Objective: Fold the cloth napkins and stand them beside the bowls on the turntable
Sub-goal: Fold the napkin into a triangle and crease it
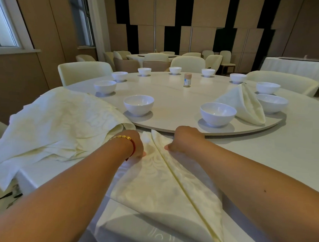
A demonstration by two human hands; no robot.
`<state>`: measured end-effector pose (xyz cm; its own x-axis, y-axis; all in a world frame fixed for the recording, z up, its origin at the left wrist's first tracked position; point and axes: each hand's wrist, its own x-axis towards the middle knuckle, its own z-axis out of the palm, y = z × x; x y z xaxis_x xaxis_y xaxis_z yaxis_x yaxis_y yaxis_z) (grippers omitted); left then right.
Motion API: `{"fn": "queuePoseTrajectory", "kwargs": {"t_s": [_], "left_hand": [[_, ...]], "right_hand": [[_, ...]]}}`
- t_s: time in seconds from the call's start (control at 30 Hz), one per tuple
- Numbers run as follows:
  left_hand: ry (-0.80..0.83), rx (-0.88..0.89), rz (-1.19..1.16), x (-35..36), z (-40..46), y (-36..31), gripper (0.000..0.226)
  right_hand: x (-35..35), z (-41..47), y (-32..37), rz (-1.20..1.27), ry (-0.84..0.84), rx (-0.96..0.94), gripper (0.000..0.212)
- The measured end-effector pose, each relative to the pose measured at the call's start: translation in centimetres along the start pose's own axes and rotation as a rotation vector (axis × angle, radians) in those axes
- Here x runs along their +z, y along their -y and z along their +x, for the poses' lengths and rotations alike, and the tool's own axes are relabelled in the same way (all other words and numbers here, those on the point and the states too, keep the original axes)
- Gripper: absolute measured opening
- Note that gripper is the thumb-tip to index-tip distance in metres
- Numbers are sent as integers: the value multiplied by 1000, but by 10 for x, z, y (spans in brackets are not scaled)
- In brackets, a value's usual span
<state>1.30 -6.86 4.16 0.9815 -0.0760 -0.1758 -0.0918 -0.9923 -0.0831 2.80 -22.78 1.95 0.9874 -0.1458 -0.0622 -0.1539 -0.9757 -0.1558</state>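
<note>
From the head camera, a cream damask napkin [162, 191] lies flat on the white tablecloth [291, 155] in front of the person, folded so that two edges meet along a centre crease running away toward the turntable [174, 95]. The left hand [135, 145], a gold and red bracelet [125, 138] at its wrist, presses down on the napkin's left flap near the far tip; its fingers curl under, and whether they pinch the cloth cannot be told. The right hand [181, 140] rests on the right flap, knuckles up, fingertips [167, 147] touching the cloth just beside the crease; its grip cannot be told either.

On the turntable, white bowls [217, 113] stand around the rim. One folded napkin [246, 103] stands between two bowls at right. A small jar [187, 80] sits near the centre. A pile of unfolded napkins [58, 126] lies to the left, draped over the table's edge.
</note>
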Motion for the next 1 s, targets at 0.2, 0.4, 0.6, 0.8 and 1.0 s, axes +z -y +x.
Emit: {"fn": "queuePoseTrajectory", "kwargs": {"t_s": [0.2,0.4,0.6,0.8,1.0], "left_hand": [[66,18,-20,-7,-7,0,50],[-64,-40,-415,19,6,10,24],[-391,84,-509,-2,-1,4,25],[-736,259,-525,-99,-26,-13,22],[-1011,359,-414,-151,-71,-16,29]], "right_hand": [[3,2,0,81,81,62,53],[12,2,-5,275,-25,27,53],[-23,-15,-24,644,-270,-21,64],[-128,-40,-39,668,-543,-135,31],[-193,-80,-53,675,-713,-225,42]]}}
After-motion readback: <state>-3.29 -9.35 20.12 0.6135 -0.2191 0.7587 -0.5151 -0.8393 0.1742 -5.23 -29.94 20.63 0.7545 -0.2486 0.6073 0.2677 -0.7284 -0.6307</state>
